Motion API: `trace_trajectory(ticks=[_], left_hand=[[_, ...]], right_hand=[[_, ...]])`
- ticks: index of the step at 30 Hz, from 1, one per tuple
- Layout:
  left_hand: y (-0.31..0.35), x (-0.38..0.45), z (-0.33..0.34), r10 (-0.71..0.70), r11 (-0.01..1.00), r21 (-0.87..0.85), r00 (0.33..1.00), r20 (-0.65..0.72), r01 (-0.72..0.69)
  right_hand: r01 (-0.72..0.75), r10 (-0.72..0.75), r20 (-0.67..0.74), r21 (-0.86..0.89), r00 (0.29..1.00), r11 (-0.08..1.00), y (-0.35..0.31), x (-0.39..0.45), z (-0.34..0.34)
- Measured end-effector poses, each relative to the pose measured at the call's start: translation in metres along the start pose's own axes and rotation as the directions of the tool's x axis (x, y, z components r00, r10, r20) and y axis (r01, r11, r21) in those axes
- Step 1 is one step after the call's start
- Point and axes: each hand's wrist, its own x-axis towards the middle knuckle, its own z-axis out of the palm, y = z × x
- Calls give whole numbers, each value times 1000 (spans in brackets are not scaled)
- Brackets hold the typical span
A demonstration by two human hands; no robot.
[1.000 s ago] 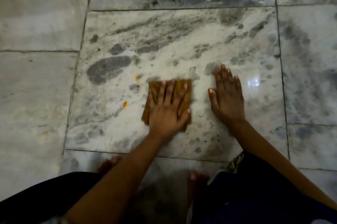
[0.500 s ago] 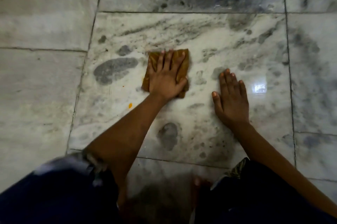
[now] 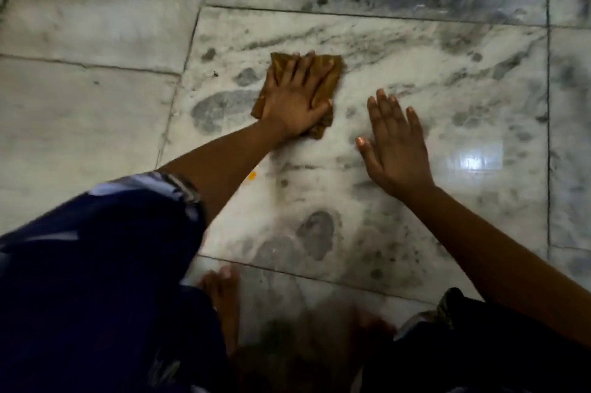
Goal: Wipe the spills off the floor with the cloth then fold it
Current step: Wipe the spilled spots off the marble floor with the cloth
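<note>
A folded brown cloth (image 3: 329,79) lies flat on the grey-veined marble floor (image 3: 447,79) near the middle of the head view. My left hand (image 3: 295,98) presses down on it with straight, spread fingers and covers most of it. My right hand (image 3: 395,146) rests flat on the bare tile to the right of the cloth, fingers straight and apart from the cloth. A small orange spill spot (image 3: 252,175) sits on the tile beside my left forearm, nearer to me than the cloth.
My bare toes (image 3: 220,287) show at the tile joint below. Dark blue clothing (image 3: 96,280) fills the lower left and dark fabric the lower right. A bright light glare (image 3: 479,159) reflects off the tile to the right.
My left hand has pushed the cloth away from me, up the tile past the orange spots. One spot now lies behind it. My right hand stayed planted.
</note>
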Motion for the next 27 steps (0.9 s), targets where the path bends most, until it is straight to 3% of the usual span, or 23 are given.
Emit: trace_trajectory(ticks=[3,6,8,9,11,14,17,19,24,27], left_hand=[[-7,-53,7,177,981,70,983,54,-180],[-36,-129,22,510,851,90,855,100,-518],[-54,-143,24,605,784,123,793,66,-608],[-58,-135,22,607,783,131,793,52,-608],[-60,-106,15,509,856,113,861,1,-505],[-58,-54,3,164,986,-15,986,-33,-164],[-56,-33,-5,9,999,-40,1000,-26,-10],[-57,-53,1,49,998,-42,997,-55,-52],[-67,-157,27,403,915,32,915,-35,-402],[-80,-148,24,442,897,17,896,-51,-441]], right_hand=[[70,-69,66,-25,995,997,-3,-1,1],[116,-105,174,-54,979,992,-6,-4,6],[114,-103,192,-47,976,992,-12,-3,6],[115,-105,185,-45,977,992,-16,0,5],[139,-129,180,-45,975,989,-23,9,3],[161,-144,179,-87,973,983,-27,19,5],[100,-84,159,-91,984,991,-36,22,13],[60,-52,145,-55,988,997,-48,19,20],[-81,78,83,28,993,996,-70,5,34],[-147,147,28,12,989,989,-80,3,42]])
